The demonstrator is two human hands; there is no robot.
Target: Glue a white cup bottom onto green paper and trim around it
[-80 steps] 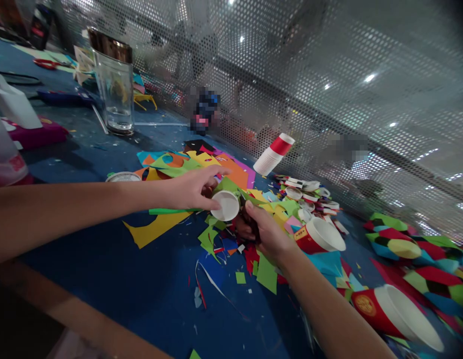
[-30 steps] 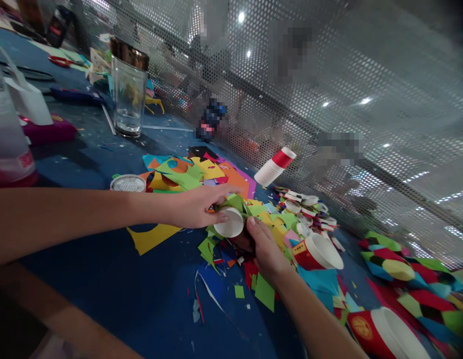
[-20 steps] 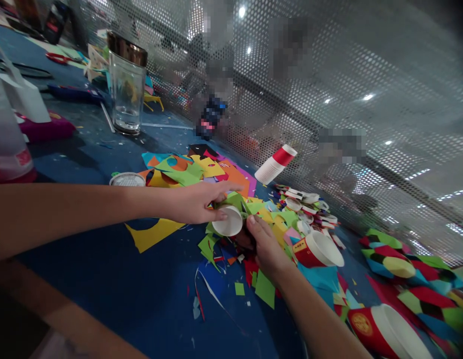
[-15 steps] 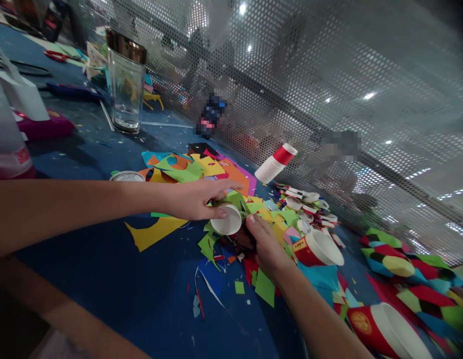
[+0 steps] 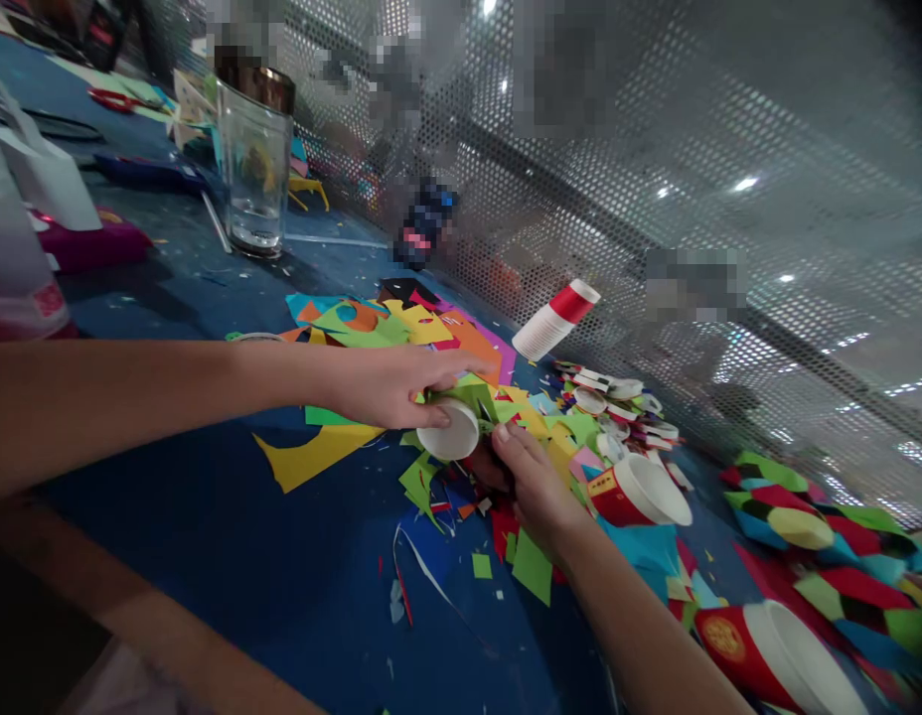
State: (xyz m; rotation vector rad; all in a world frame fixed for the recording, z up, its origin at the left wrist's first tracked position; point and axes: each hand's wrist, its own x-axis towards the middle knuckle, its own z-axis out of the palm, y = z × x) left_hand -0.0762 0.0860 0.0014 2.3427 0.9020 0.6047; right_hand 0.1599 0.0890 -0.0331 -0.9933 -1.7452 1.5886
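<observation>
In the head view my left hand (image 5: 390,382) pinches a round white paper-cup base (image 5: 450,430) together with a piece of green paper (image 5: 468,393). The thumb lies on the white disc and the other fingers reach over the green paper. Just to its right, my right hand (image 5: 532,477) is closed around scissors (image 5: 488,427). Their blades are at the edge of the green paper, and the dark handles are mostly hidden by the fingers. Coloured paper scraps (image 5: 423,487) lie beneath both hands.
Paper cups (image 5: 647,492) lie tipped at the right, near colourful folded paper pieces (image 5: 796,521). A cup stack (image 5: 554,320) leans by the perforated metal screen (image 5: 506,189). A glass jar (image 5: 253,169) stands at the back left on the blue table (image 5: 230,586).
The view has shifted slightly. My hands stay close together with the cup base, green paper and scissors; the cup base is tilted a little differently and my left hand sits slightly higher.
</observation>
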